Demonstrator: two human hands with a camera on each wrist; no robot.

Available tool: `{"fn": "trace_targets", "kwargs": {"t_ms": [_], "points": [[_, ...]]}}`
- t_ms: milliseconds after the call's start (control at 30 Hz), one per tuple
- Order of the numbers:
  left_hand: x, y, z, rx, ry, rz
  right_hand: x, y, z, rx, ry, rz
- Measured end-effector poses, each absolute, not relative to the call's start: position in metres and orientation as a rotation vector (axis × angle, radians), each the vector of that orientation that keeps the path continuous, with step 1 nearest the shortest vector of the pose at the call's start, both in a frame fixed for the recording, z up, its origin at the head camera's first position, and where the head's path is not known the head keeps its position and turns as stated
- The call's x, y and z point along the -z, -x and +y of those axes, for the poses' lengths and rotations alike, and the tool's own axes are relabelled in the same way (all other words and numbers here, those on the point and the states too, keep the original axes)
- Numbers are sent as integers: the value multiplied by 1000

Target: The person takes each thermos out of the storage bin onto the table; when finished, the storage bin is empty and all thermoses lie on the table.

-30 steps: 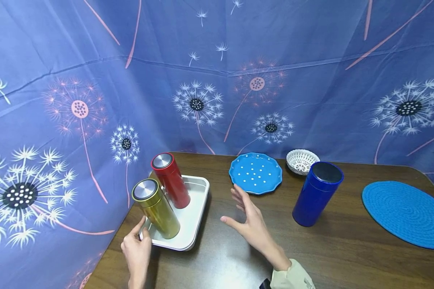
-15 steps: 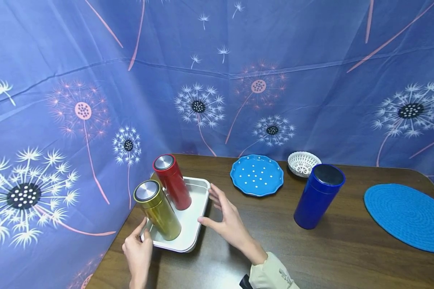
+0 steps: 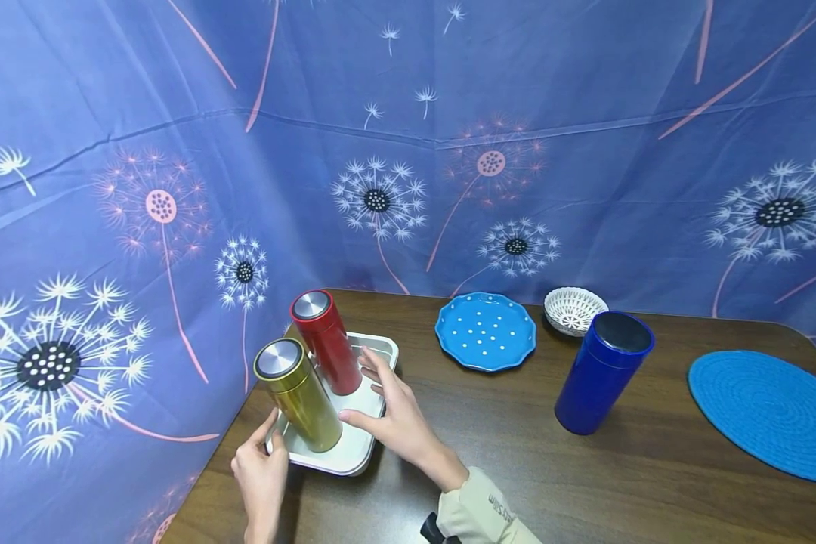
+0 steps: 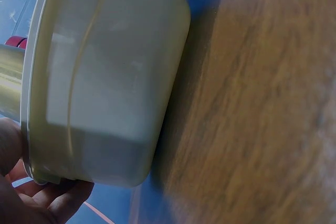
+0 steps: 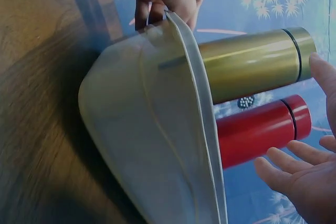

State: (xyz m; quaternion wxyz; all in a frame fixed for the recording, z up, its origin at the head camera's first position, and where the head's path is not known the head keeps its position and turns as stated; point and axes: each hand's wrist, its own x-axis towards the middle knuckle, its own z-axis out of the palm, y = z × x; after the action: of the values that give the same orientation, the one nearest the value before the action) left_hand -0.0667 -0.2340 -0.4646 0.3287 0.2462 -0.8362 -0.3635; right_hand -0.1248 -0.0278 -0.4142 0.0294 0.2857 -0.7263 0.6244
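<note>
A white plastic box [image 3: 343,462] stands at the left of the table, its side walls visible in the left wrist view. On its top are a gold thermos [image 3: 306,412] and a red thermos [image 3: 332,351], both upright, the gold one nearer. My left hand [image 3: 261,468] grips the box's near left rim, thumb above and fingers below. Over the box's right side is my right hand [image 3: 404,423], fingers spread and thumb toward the gold thermos. In the right wrist view its fingers [image 5: 286,174] are close to both thermoses; whether they touch cannot be told.
A blue thermos [image 3: 601,374] stands right of centre. Behind are a blue dotted plate [image 3: 486,332] and a small white openwork basket [image 3: 574,302]. A round blue woven mat [image 3: 775,412] lies at the right. Patterned blue cloth hangs at the table's back and left.
My right hand has moved left from the open table to above the box, near the thermoses. The left hand keeps its hold on the box rim.
</note>
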Motion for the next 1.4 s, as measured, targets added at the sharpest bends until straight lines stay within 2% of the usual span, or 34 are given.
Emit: {"fn": "trace_targets", "kwargs": {"t_ms": [367, 800, 1400], "points": [[463, 67, -234, 953, -639, -2188, 411, 131, -60, -1890, -1012, -2221], [461, 68, -232, 936, -615, -2183, 414, 136, -78, -1877, -1056, -2238], [463, 67, -231, 923, -599, -2167, 414, 141, -100, -1609, -1074, -2300]]}}
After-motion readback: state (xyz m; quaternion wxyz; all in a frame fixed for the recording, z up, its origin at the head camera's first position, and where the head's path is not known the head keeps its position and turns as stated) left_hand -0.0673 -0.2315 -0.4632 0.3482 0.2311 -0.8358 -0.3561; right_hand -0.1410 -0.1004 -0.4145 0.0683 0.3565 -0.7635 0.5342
